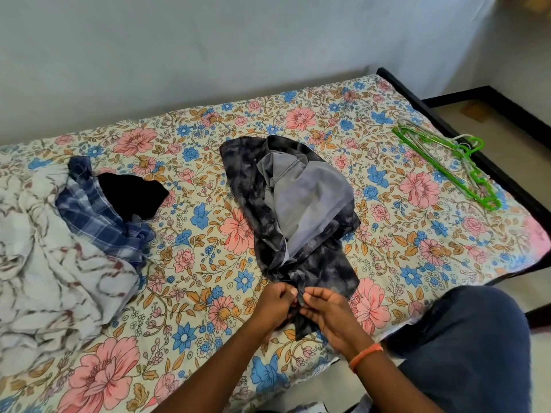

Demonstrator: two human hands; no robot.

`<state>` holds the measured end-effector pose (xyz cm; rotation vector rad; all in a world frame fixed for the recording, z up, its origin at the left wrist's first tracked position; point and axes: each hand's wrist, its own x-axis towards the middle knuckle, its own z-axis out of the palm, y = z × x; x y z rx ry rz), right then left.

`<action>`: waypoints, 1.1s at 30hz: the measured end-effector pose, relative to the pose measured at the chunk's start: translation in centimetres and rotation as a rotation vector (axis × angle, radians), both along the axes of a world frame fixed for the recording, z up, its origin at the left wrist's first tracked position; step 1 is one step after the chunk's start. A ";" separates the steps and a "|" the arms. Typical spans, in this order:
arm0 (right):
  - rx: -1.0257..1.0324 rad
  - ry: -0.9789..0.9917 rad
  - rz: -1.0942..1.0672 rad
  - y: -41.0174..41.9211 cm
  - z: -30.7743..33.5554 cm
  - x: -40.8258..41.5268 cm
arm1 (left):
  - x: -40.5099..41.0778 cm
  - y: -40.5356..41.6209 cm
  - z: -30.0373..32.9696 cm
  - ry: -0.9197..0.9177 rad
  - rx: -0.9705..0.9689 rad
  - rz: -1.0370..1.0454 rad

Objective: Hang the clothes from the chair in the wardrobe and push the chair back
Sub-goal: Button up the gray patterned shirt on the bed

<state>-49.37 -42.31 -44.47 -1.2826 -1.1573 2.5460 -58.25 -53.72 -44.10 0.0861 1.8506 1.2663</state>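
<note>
Crumpled mottled dark shirt (313, 263) on floral bedsheet (208, 338), left hand (275, 302) and right hand (325, 308) fingers pinching its hem

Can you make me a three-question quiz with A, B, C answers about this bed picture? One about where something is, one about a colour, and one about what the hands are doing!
1. Where are the hangers?
A. by the bed's far right edge
B. on the plaid shirt
C. on the floor

2. What colour is the brightest hanger?
A. red
B. green
C. black

3. What are the hands doing?
A. resting flat on the bed
B. lifting a hanger
C. pinching the dark shirt

Answers:
1 A: the hangers lie on the bed near its right edge.
2 B: it is bright green.
3 C: the left hand and right hand both pinch the dark shirt at its near end.
</note>
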 end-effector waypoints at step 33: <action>0.430 -0.116 0.231 -0.4 0.5 -0.7 | -2.1 -0.9 1.3 -0.393 0.157 0.147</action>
